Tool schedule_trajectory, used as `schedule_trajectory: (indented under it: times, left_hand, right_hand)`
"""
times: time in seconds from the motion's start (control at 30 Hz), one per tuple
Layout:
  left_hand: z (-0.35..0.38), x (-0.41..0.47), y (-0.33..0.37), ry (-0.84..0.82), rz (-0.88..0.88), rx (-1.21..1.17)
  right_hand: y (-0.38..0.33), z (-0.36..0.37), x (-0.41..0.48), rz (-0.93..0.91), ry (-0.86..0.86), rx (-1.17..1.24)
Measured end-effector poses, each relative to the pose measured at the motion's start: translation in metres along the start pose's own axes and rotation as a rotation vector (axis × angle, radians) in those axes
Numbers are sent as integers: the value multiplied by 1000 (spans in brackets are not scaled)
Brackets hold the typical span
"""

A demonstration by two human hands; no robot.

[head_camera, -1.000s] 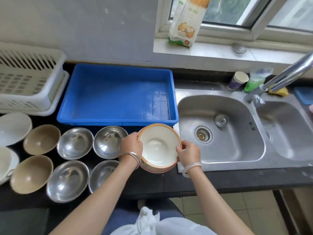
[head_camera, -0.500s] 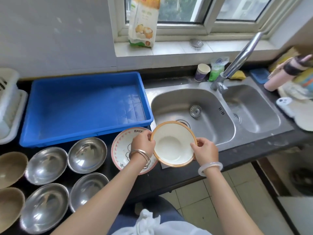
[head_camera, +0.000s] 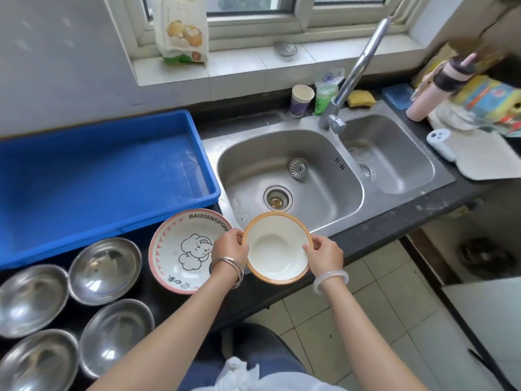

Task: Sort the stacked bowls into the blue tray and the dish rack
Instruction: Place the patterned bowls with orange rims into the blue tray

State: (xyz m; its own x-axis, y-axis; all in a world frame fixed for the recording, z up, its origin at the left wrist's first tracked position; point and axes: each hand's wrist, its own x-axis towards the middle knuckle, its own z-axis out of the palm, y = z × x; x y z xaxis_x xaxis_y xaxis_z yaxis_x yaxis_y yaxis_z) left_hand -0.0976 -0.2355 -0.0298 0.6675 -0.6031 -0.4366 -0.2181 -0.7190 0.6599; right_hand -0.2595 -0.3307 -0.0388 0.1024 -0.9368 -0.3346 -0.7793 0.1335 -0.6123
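I am looking down at a small round bowl (head_camera: 277, 248), glossy white inside with a thin orange rim, which both hands are holding up over the front edge of the black counter (head_camera: 394, 221), just in front of the sink (head_camera: 310, 170). The left hand (head_camera: 229, 246) is pinching the bowl's left rim with curled fingers, and the right hand (head_camera: 324, 255) is gripping the right rim the same way. Thin metal bangles (head_camera: 225, 268) are circling the left wrist, and one pale, cloudy bangle (head_camera: 331, 280) is circling the right.

Just beside the held bowl, a wider, shallow ceramic bowl (head_camera: 183, 249) is sitting on the counter, white with a pink triangle border and a cartoon elephant; the left hand is covering its right edge. Four round, shiny steel bowls (head_camera: 105, 266) are lying in two rows to its left, all open side up. Behind them the rectangular blue tray (head_camera: 98, 179), smooth plastic, is holding nothing.

The sink is brushed steel with two basins, and a loose round strainer (head_camera: 298, 167) is lying in the larger one. A tall chrome tap (head_camera: 358, 69) is rising between the basins, with one paper cup (head_camera: 301, 100) and one yellow sponge (head_camera: 361, 98) behind it.
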Motion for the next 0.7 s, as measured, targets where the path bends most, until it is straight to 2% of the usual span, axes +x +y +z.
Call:
schedule_trajectory:
  times: [0.37,0.53,0.7]
  left_hand:
    - [-1,-3,-3,-26,-7,-77]
    - [-11,-8,-9,-48,-39,-184]
    - [-42,-14,-28,87,-69,-181]
  right_hand:
    - [4,-2,2,-39,-50,-25]
    - [-4,-14,1,-71,-95,-63]
    - [-41,-11,-5,-326,-68,-94]
